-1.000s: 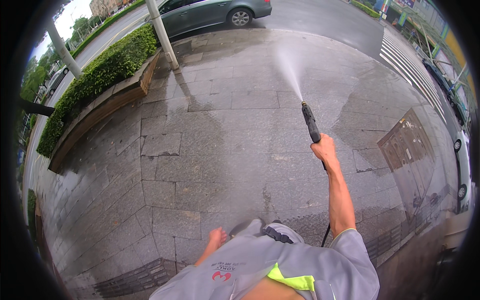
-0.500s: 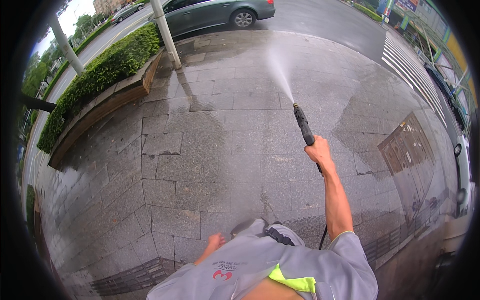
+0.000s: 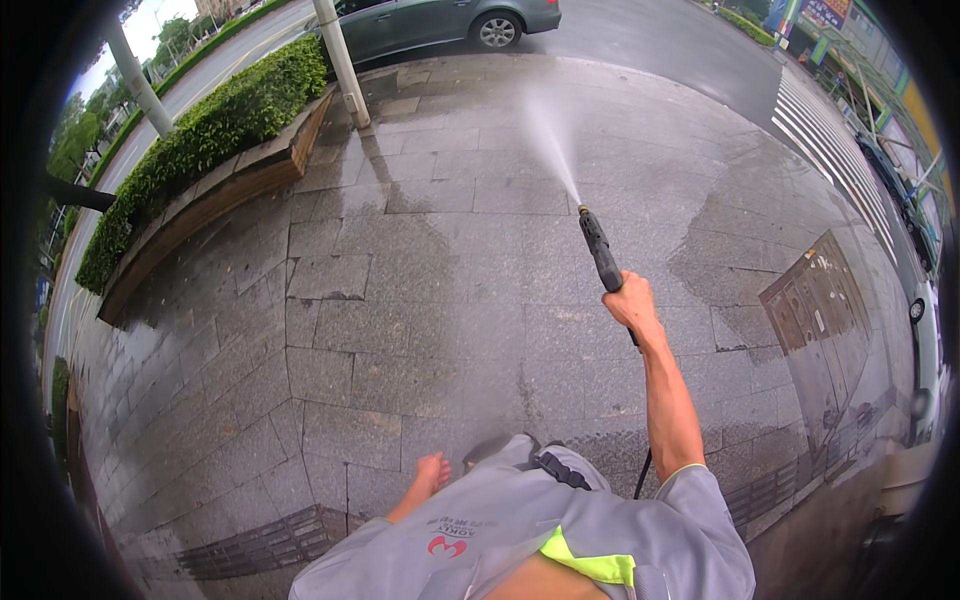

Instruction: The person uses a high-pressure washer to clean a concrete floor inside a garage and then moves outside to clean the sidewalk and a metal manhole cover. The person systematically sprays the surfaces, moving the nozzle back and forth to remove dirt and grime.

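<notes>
My right hand (image 3: 633, 303) is wrapped round the rear grip of a black pressure washer gun (image 3: 599, 250), arm stretched forward. From the gun's brass-coloured nozzle (image 3: 583, 210) a white fan of water spray (image 3: 552, 142) shoots away and slightly left onto the stone pavement (image 3: 500, 260). Beneath my right arm a black hose (image 3: 643, 474) runs down along my body. My left hand (image 3: 433, 471) hangs low beside my waist with nothing in it, its fingers loosely bent and partly apart. The gun's trigger is hidden by my fingers.
A hedge (image 3: 235, 110) in a stone-edged planter (image 3: 215, 195) and a light pole (image 3: 343, 65) stand to the left. Beyond the pavement is a dark grey car (image 3: 440, 28). Metal hatch covers (image 3: 820, 310) lie at right, and drain grates (image 3: 262, 543) at lower left.
The gun and right hand have shifted slightly left, with the spray still running. My left hand has risen a little. The whole view has turned slightly.
</notes>
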`<state>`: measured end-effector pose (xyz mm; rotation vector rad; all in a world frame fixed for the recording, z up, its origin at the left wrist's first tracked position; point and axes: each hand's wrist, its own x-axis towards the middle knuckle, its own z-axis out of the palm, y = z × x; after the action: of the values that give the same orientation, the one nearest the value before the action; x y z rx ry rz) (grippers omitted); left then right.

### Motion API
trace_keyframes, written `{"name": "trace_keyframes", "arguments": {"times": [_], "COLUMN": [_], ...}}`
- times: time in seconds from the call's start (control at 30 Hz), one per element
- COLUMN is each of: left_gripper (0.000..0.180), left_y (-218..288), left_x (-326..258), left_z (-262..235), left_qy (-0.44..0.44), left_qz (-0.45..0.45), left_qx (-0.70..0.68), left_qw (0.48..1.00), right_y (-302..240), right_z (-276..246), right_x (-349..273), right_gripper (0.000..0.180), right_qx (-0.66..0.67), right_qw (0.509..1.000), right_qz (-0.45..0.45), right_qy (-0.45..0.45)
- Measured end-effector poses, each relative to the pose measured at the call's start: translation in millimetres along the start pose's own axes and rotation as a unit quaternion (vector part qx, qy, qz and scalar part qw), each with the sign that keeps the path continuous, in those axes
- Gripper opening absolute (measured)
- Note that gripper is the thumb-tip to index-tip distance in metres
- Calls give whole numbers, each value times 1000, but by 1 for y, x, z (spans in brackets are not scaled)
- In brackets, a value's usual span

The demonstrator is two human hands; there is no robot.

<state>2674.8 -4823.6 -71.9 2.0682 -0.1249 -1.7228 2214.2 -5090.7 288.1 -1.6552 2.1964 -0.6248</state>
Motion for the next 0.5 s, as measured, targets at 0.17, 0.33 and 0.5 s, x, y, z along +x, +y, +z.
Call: {"name": "trace_keyframes", "arguments": {"times": [0.17, 0.33, 0.5], "left_gripper": [32, 29, 29], "left_y": [3, 6, 9], "left_x": [-2, -10, -15], "left_z": [-2, 2, 4], "left_qy": [9, 18, 22], "left_qz": [4, 1, 2], "left_qx": [17, 16, 18], "left_qw": [1000, 1000, 1000], "right_y": [-6, -15, -31], "right_z": [5, 15, 22], "right_x": [-3, -3, -6], "right_gripper": [28, 27, 27], "right_qx": [11, 2, 18], "right_qw": [1000, 999, 998], "right_qz": [-15, -24, -37], "right_qy": [-14, -27, -42]}}
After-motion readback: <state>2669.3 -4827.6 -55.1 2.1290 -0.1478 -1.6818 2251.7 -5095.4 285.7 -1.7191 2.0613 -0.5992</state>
